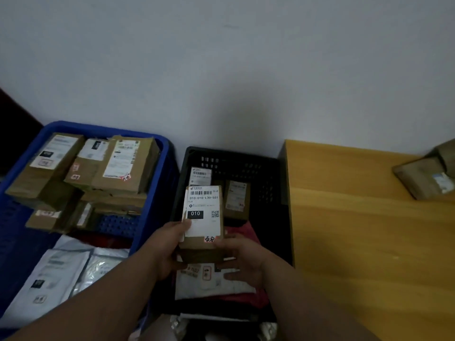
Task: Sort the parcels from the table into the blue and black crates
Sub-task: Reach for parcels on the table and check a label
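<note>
I hold a small brown cardboard parcel [202, 217] with a white shipping label reading 010 over the black crate [236, 156]. My left hand [170, 244] grips its left side, thumb on the label. My right hand [242, 257] grips its lower right corner. The black crate holds two small boxes at the back, plus a white mailer [209, 279] and red bags under my hands. The blue crate [103, 129] on the left is stacked with several brown boxes and grey mailer bags [56, 271]. One brown parcel [426, 175] lies on the wooden table [369, 242] at far right.
A plain white wall stands behind the crates and table. The table's left edge runs right beside the black crate. A dark panel shows at the far left edge.
</note>
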Motion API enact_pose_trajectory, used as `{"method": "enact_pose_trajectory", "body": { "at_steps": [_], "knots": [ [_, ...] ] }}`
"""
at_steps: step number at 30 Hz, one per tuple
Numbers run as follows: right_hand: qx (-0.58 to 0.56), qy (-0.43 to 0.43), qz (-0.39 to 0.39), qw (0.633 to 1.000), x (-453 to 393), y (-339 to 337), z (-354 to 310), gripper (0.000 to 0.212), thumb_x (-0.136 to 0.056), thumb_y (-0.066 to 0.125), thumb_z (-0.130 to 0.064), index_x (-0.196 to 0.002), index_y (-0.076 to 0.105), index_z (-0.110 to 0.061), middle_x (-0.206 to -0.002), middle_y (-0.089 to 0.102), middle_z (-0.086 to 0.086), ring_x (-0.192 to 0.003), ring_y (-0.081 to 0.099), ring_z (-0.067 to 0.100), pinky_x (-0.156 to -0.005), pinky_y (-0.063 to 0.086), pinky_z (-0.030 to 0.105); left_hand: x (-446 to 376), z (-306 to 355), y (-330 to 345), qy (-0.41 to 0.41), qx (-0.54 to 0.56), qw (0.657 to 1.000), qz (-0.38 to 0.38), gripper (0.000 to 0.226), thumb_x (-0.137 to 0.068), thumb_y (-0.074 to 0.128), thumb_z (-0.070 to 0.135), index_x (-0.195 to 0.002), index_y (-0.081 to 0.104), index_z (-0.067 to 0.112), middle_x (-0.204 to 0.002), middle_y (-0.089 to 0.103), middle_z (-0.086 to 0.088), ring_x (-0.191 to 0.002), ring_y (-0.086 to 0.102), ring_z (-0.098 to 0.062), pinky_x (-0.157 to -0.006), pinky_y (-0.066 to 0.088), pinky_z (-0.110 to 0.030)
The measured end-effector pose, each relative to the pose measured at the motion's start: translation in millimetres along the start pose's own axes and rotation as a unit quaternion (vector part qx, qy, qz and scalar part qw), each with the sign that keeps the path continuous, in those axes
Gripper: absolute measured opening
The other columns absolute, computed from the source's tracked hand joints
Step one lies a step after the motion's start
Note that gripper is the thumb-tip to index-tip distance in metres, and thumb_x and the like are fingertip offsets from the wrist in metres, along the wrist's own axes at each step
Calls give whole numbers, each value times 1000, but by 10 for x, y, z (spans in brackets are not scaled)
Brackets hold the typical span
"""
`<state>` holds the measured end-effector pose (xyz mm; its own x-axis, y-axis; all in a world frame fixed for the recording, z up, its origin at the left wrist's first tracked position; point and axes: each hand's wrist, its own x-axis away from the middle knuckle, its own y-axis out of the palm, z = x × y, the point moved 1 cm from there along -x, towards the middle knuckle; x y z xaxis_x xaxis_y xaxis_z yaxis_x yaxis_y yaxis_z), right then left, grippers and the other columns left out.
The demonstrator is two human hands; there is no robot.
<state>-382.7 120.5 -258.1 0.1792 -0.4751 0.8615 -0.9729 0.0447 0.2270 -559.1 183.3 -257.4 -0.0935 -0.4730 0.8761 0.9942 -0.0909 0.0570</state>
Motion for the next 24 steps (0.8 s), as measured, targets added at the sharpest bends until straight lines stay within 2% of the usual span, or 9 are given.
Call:
{"method": "enact_pose_trajectory", "body": {
  "at_steps": [4,9,12,13,16,18,20,22,24],
  "knots": [
    [-56,16,44,997,-106,-24,86,41,-82,71,-33,-120,59,-22,-120,63,8,-101,60,24,-80,46,36,-163,-28,46,-13,-32,999,-9,18,-98,52,26,-113,61,25,-109,68,-9,-99,63,-30,-66,53,-39],
    [-113,15,101,988,-268,-249,118,35,-85,69,-28,-118,58,-22,-117,61,8,-104,57,27,-83,47,36,-326,5,293,9,-78,996,-38,23,-98,49,10,-103,62,29,-106,67,-6,-98,65,-28,-71,57,-40],
    [-151,9,128,980,-435,-378,61,33,-88,66,-28,-118,55,-25,-114,62,8,-100,58,26,-78,47,35,-444,82,417,40,-125,990,-49,32,-94,57,10,-122,59,24,-111,68,-9,-104,65,-37,-91,52,-55],
    [-160,7,138,977,-511,-425,29,35,-88,66,-28,-121,54,-25,-114,62,7,-101,59,26,-78,46,35,-485,120,459,51,-134,989,-47,36,-93,60,13,-128,58,22,-113,68,-9,-104,65,-37,-93,52,-54],
    [-188,-6,168,968,-750,-569,-102,40,-89,65,-25,-125,51,-23,-110,64,8,-90,63,24,-65,49,30,-670,242,569,109,-202,973,-9,40,-95,58,20,-135,54,20,-122,64,-4,-98,65,-20,-84,56,-34],
    [-195,-8,181,964,-924,-654,-204,39,-89,65,-25,-125,50,-23,-107,64,7,-88,63,23,-59,49,28,-839,327,623,158,-279,947,33,42,-98,51,18,-139,49,17,-136,56,-6,-113,57,-19,-91,46,-26],
    [-192,-11,184,964,-1118,-723,-284,41,-89,65,-26,-127,49,-24,-108,63,5,-92,62,21,-65,49,30,-1038,392,657,188,-322,926,59,46,-99,49,16,-144,43,13,-142,50,-9,-123,50,-20,-95,37,-21],
    [-186,-15,181,966,-1337,-773,-318,45,-88,65,-27,-130,49,-25,-112,63,3,-100,61,22,-85,50,37,-1224,430,671,213,-350,909,79,46,-98,48,14,-144,43,11,-141,49,-12,-121,49,-18,-93,35,-19],
    [-179,-12,181,967,-1549,-807,-351,45,-89,64,-26,-132,51,-25,-118,63,5,-108,60,24,-103,45,44,-1407,451,669,230,-370,894,99,46,-97,49,14,-143,44,10,-144,46,-13,-124,46,-20,-102,35,-23]
  ]
}}
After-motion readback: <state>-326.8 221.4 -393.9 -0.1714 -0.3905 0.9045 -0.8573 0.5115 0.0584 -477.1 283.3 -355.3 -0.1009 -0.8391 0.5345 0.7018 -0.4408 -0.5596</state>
